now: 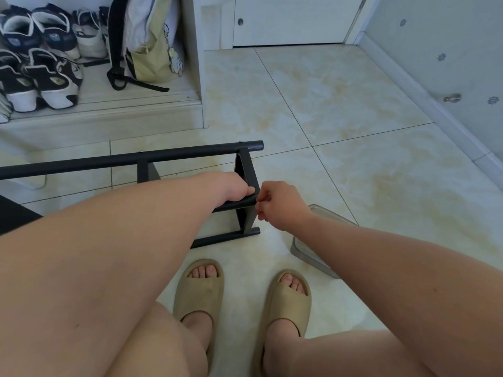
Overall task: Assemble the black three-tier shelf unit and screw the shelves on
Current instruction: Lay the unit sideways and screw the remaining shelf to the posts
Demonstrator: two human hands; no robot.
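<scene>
The black shelf unit [130, 159] lies on its side on the tiled floor, its long tubes running left to right and a black shelf panel [246, 180] standing edge-on near its right end. My left hand [231, 187] grips the near upper tube just beside that panel. My right hand [280, 205] sits at the tube's end, fingertips pinched against it; whatever it pinches is too small to make out. Another shelf panel [147, 170] shows further left, partly hidden by my left forearm.
A clear plastic container [321, 235] lies on the floor under my right forearm. My feet in tan slippers [198, 289] stand below the frame. A white cabinet with several shoes [40, 63] and a bag [152, 42] stands at the back left.
</scene>
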